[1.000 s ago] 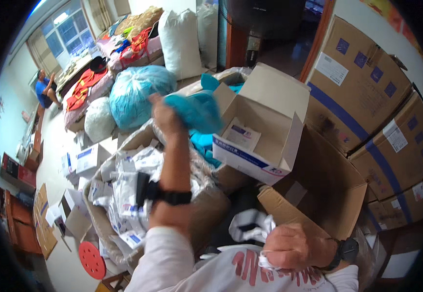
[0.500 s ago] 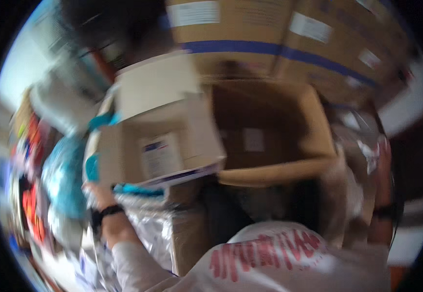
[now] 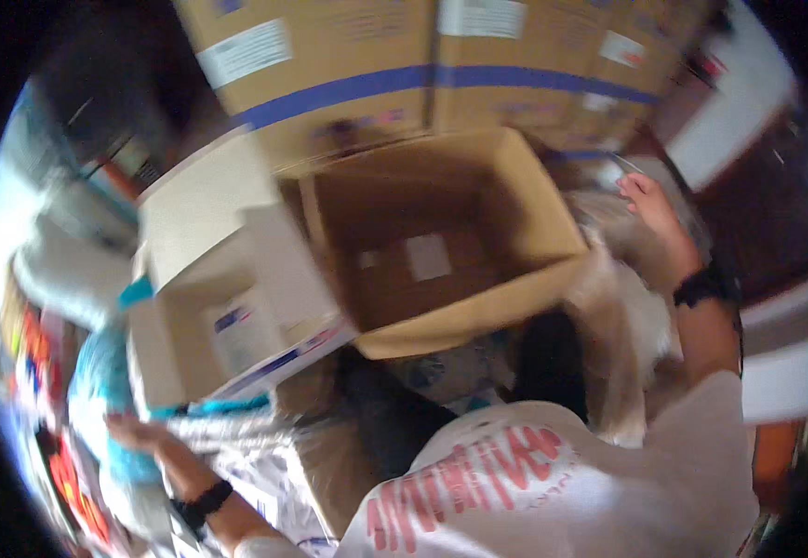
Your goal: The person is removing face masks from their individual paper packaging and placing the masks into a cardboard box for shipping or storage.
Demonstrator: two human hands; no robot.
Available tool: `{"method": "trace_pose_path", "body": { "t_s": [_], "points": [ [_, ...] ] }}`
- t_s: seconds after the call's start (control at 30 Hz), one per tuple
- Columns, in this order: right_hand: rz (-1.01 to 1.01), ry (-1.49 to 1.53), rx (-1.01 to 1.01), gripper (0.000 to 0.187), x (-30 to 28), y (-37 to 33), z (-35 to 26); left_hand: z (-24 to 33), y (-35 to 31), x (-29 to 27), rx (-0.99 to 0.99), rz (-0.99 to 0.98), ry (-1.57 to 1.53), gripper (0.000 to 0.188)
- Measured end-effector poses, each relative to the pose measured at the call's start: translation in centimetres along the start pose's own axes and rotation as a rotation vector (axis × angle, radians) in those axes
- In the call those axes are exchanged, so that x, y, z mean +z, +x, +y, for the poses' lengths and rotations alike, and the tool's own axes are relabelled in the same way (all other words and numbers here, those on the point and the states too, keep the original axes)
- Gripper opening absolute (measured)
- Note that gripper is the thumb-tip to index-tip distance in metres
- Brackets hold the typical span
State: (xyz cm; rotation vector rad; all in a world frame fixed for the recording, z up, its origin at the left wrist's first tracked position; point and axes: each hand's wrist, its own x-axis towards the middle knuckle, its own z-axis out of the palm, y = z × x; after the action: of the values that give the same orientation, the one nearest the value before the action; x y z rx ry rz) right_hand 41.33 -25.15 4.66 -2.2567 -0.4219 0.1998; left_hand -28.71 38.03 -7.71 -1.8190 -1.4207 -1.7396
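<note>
My left hand (image 3: 139,434) is just below the near left corner of a small white carton (image 3: 292,270), apart from it. Its fingers look loosely stretched out, with nothing visible in them. At the right, my right hand (image 3: 647,200) is raised beyond the big carton, fingers closed round a thin pale stick (image 3: 626,164) whose kind I cannot make out. The white carton has its flap folded back, and a printed paper (image 3: 241,337) lies inside. Beside it, the large brown carton (image 3: 460,314) stands with its top open; a pale label (image 3: 429,257) shows on its bottom.
Tall brown cartons with a blue stripe (image 3: 348,92) stand along the far side. Clear plastic wrap (image 3: 622,298) bunches at the right of the open carton. Blue and white bags (image 3: 97,372) are piled at the left. Wrapped packages (image 3: 255,474) lie by my left forearm.
My left hand has come away from the white carton's corner, downward. My right hand has risen from the plastic at the right, and the thin stick now shows. The view has turned.
</note>
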Motion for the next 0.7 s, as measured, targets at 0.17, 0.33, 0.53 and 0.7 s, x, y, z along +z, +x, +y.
{"method": "trace_pose_path", "body": {
  "t_s": [0.17,0.33,0.53,0.7],
  "points": [
    [-0.489,0.253,-0.531,0.024,15.7,-4.1,-19.8,27.2,-1.8,-4.9,-0.226,-0.439,-0.678,0.023],
    [-1.177,0.467,-0.567,0.030,30.2,-11.3,-31.9,31.1,-4.9,-6.7,0.216,-1.094,-0.365,0.017],
    [-0.970,0.170,-0.114,0.030,45.9,-12.6,-34.5,31.6,-8.1,-6.4,0.315,-1.028,-0.249,0.010],
    [-0.900,-0.146,-0.059,0.035,51.8,-10.6,-29.4,31.4,-8.7,-6.5,0.260,-0.960,-0.318,0.010]
  ]
}}
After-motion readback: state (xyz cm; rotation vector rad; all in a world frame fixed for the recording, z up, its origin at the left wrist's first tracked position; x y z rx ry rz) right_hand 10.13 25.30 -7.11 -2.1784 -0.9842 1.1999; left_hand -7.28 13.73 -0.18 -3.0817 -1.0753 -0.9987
